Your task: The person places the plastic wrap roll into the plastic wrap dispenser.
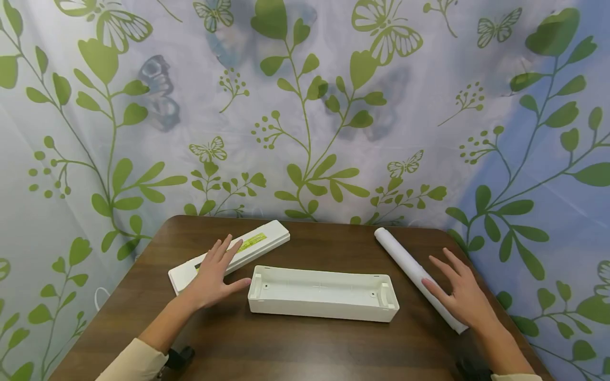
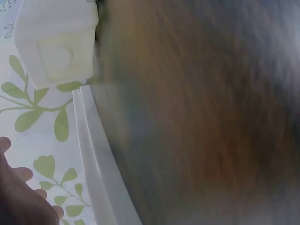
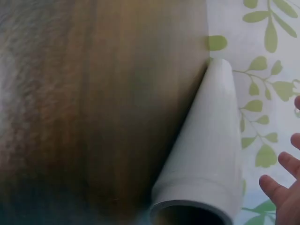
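A long white open-topped box sits mid-table, with a small slotted fitting at each end inside. Behind it to the left lies a flat white lid with a yellow label. My left hand hovers over the lid, fingers spread, the thumb close to the box's left end; it holds nothing. On the right lies a white roll, slanting toward me; in the right wrist view its near end shows a dark hollow core. My right hand is over the roll's near half, fingers apart and holding nothing.
Everything lies on a brown wooden table with rounded far corners. A pale curtain with green leaves and butterflies stands behind and along both sides. A thin white cable loop shows by the left table edge.
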A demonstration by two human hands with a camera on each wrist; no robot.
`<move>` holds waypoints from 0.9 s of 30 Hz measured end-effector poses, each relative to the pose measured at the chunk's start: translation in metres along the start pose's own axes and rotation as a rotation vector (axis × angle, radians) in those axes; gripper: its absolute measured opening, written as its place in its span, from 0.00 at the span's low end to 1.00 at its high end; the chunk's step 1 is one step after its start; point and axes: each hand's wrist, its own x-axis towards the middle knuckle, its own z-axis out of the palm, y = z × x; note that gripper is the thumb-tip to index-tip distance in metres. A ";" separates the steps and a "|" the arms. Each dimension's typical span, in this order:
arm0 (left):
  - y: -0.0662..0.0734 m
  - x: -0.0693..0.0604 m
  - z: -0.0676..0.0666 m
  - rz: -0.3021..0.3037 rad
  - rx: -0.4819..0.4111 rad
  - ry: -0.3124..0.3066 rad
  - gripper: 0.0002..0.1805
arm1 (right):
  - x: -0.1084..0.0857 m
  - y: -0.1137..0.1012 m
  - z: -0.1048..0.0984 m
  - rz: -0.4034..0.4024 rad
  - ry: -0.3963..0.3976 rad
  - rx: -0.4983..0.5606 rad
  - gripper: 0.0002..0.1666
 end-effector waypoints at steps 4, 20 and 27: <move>0.004 0.000 0.004 0.003 -0.083 0.014 0.53 | -0.004 0.004 0.004 -0.004 0.041 0.040 0.38; 0.013 -0.005 0.020 -0.009 -0.442 -0.056 0.54 | -0.011 0.021 0.010 0.052 -0.005 0.055 0.38; 0.014 -0.007 0.024 0.009 -0.638 -0.147 0.52 | -0.012 0.026 0.008 0.089 -0.016 0.029 0.37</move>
